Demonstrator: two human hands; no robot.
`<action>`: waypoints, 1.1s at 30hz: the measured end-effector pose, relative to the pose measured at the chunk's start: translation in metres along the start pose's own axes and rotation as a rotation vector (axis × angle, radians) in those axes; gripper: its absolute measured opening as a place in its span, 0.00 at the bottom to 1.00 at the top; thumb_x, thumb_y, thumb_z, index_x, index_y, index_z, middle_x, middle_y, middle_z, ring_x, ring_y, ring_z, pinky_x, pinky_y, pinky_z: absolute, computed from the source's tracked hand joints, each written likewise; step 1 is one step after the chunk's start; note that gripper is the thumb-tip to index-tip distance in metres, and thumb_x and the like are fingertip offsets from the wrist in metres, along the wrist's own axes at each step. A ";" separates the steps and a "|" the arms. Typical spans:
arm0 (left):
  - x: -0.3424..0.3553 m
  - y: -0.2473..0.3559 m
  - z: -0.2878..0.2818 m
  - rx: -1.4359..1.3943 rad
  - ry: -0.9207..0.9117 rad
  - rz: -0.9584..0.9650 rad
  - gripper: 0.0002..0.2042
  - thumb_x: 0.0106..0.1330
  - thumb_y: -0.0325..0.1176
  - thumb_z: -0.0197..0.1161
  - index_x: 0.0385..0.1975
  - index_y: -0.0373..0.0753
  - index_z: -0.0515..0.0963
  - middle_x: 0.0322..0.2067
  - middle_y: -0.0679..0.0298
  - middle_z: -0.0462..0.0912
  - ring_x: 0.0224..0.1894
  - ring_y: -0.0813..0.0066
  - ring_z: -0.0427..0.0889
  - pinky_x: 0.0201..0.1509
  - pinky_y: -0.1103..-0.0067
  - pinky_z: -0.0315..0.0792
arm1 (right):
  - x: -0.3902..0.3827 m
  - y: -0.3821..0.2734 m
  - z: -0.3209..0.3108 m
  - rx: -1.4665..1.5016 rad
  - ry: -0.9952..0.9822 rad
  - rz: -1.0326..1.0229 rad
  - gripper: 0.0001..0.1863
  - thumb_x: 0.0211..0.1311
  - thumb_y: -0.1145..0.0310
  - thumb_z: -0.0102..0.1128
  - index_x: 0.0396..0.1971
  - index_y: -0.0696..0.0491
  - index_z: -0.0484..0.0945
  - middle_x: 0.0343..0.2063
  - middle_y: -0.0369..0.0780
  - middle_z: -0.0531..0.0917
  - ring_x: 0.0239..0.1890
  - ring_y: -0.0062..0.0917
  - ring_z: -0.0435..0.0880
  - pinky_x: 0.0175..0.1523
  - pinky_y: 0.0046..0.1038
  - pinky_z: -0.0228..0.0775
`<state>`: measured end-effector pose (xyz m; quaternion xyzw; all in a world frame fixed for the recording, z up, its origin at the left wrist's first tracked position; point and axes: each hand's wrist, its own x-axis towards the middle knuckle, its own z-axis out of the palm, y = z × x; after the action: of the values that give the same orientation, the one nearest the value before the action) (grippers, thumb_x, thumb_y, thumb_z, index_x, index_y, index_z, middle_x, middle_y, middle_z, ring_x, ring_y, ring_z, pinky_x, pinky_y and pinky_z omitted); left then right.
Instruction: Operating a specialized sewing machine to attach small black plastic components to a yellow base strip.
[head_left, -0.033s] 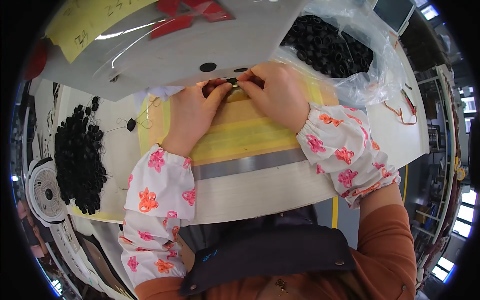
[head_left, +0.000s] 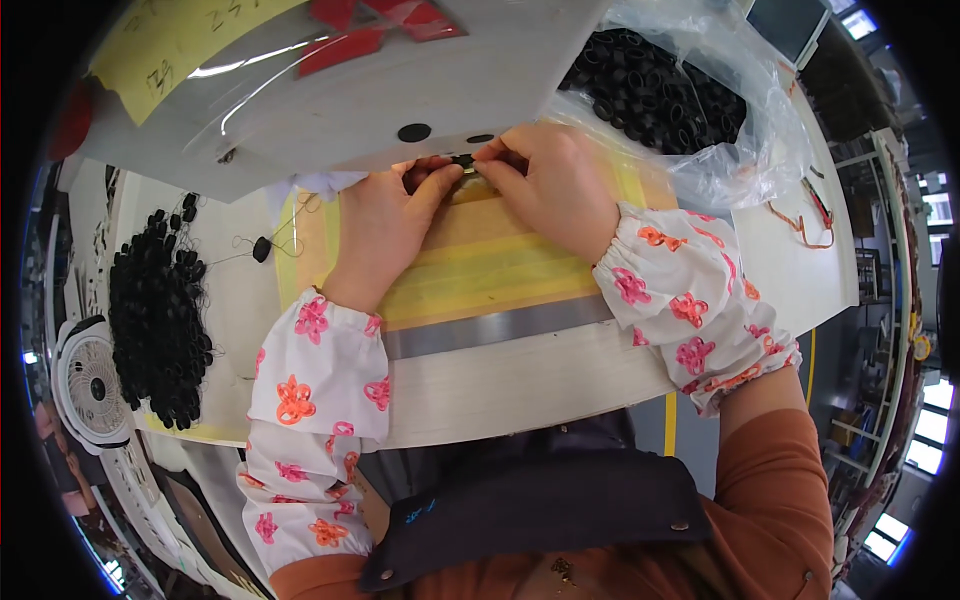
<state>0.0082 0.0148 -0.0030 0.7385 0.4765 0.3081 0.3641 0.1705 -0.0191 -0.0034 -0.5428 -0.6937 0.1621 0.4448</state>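
Under the lower edge of a grey machine housing [head_left: 330, 120], both my hands meet at a small black piece [head_left: 462, 160]. My left hand [head_left: 390, 225] pinches at its left side with thumb and curled fingers. My right hand [head_left: 555, 190] pinches at its right side, thumb and index together. The piece is mostly hidden by my fingertips and the housing. Beneath my hands lies a work plate [head_left: 460, 270] covered in yellow and tan tape, with a metal strip [head_left: 500, 325] along its front.
A heap of black looped pieces [head_left: 160, 310] and a fan [head_left: 95, 380] are on the left. A clear bag of black rings [head_left: 655, 95] sits back right, near a red-handled tool [head_left: 822, 210]. The pale table's front edge [head_left: 530, 420] is before my body; shelving stands at far right.
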 end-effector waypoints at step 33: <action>0.007 -0.001 -0.003 0.128 -0.030 0.036 0.09 0.53 0.38 0.59 0.27 0.40 0.78 0.16 0.66 0.76 0.18 0.77 0.73 0.24 0.81 0.65 | 0.008 0.000 -0.004 0.011 -0.038 -0.009 0.06 0.39 0.79 0.56 0.16 0.60 0.68 0.14 0.46 0.74 0.19 0.39 0.74 0.24 0.31 0.65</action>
<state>0.0076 0.0222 -0.0019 0.7732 0.4767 0.2724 0.3175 0.1740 -0.0128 0.0022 -0.5339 -0.7035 0.1741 0.4356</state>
